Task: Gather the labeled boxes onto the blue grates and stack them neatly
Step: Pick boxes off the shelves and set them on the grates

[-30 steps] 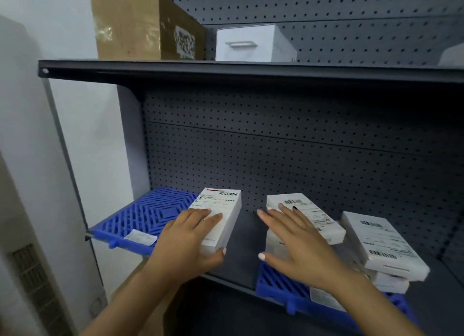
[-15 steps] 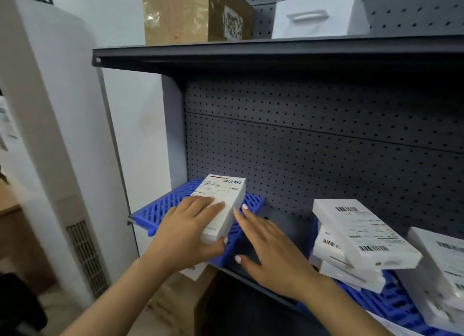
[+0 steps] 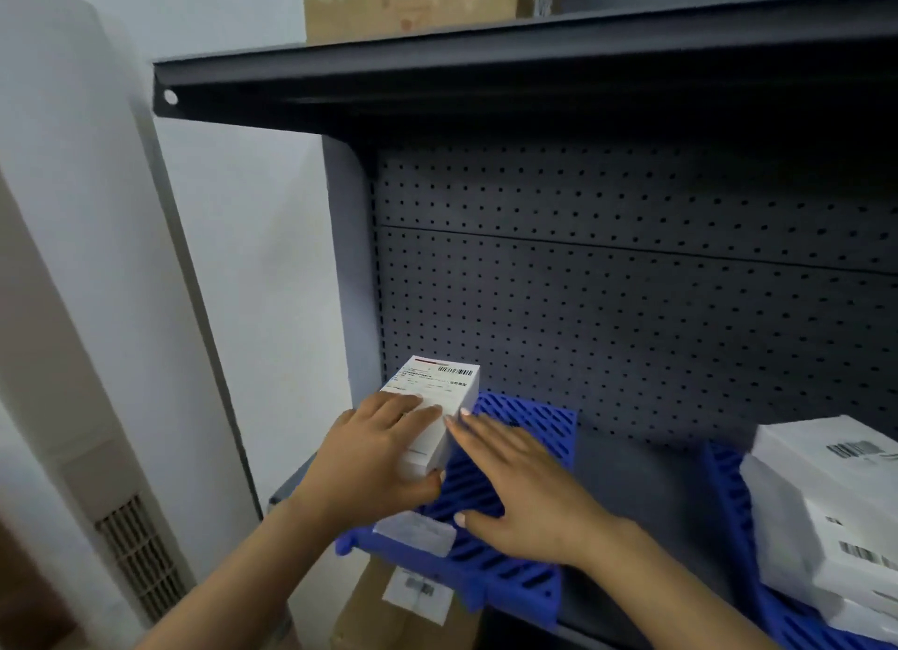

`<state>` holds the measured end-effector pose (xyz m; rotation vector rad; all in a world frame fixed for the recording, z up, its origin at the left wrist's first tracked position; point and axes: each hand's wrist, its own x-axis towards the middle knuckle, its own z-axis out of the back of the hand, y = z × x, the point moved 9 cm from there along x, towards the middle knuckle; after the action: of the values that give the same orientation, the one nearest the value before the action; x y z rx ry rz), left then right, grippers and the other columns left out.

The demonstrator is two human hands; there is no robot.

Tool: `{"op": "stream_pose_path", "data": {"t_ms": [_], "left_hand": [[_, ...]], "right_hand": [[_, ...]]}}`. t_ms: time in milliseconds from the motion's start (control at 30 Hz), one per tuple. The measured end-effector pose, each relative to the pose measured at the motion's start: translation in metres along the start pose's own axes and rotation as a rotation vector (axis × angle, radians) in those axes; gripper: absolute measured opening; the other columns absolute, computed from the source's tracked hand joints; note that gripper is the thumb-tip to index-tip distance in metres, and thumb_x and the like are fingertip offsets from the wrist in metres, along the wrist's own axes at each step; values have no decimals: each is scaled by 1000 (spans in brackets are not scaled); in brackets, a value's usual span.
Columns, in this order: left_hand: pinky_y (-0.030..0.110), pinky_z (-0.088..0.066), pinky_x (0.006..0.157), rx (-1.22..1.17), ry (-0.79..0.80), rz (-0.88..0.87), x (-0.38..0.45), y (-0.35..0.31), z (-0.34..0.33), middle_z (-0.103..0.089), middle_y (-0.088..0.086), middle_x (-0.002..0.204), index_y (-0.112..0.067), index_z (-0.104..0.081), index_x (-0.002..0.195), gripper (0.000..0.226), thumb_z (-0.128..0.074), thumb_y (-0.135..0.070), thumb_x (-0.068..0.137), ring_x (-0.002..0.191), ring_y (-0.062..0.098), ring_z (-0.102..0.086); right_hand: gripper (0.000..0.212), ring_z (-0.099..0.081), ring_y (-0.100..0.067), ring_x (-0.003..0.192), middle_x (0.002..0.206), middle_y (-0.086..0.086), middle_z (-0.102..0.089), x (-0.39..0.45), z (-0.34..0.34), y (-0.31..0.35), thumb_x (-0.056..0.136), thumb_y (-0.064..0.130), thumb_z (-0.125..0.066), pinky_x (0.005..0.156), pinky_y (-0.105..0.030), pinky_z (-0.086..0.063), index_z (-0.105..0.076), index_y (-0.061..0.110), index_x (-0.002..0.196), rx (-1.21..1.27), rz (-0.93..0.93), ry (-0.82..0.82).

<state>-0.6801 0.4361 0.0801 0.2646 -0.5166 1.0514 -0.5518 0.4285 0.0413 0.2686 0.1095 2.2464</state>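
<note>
box [image 3: 434,408] on left grate [image 3: 515,547] | box stack [image 3: 826,513] on right grate [image 3: 724,494]

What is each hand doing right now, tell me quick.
Left hand: grips the white labeled box, fingers on top, thumb under its near end.
Right hand: open, fingers straight over the blue grate, holding nothing.

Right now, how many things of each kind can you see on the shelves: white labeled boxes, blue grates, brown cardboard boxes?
White labeled boxes: 4 (one under the left hand; at least three stacked at right, cut by the frame edge)
Blue grates: 2 ()
Brown cardboard boxes: 1, on the upper shelf
Total: 7
</note>
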Motion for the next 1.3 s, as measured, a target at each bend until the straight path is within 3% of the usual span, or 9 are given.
{"op": "stream_pose_path", "data": {"t_ms": [200,333,533,733,867,933,1067,1300], "left_hand": [[41,-56,77,-57,85,-63,13,51,-44,-62,-4,121,-28,-58,122,66,-58,-59,64,109,21,-58],[42,-54,83,-95,120,-93,16,72,-69,-61,-3,124,-28,-57,124,68,-58,-62,65,114,22,-57],[40,-53,84,-90,123,-107,19,78,-79,-59,-5,126,-30,-54,127,71,-54,-68,67,115,19,-56],[44,-53,85,-95,129,-114,19,79,-79,-58,-5,128,-30,-53,129,72,-50,-72,71,117,19,-54],[50,-38,104,-54,161,-100,18,75,-77,-47,1,142,-28,-44,139,81,-38,-78,75,130,23,-44],[50,-33,108,-41,135,-89,16,68,-67,-41,3,147,-27,-36,143,80,-34,-76,80,133,24,-40],[42,-42,102,-61,5,-159,18,33,-22,-49,1,138,-21,-40,140,68,-41,-64,87,124,22,-47],[41,-41,103,-65,-143,-248,24,-75,50,-52,2,135,-19,-43,140,63,-46,-55,89,124,21,-47]], "right_hand": [[88,17,2,136,154,19,16,46,-33,-7,86,60,-48,115,-31,3,10,37,148,46,-119,93],[88,11,-6,143,157,15,12,63,-50,-12,86,61,-48,116,-34,2,10,38,148,44,-168,131],[83,13,4,135,156,19,10,66,-56,-17,89,57,-48,116,-32,2,9,41,148,82,-215,125],[81,14,-6,143,156,17,14,67,-58,-23,88,61,-44,118,-38,0,10,45,146,32,-232,119],[77,17,-3,139,155,17,15,61,-43,-19,90,60,-43,117,-35,5,10,46,146,-23,-217,83],[76,18,-3,140,155,18,16,54,-30,-14,91,60,-41,117,-34,5,11,47,144,-36,-198,47],[74,22,-1,140,154,20,18,23,4,-6,91,62,-39,114,-28,10,9,47,145,-60,-161,-34],[73,23,3,138,152,22,22,-74,81,-9,87,67,-32,112,-24,11,11,49,143,-165,-143,-161]]}}
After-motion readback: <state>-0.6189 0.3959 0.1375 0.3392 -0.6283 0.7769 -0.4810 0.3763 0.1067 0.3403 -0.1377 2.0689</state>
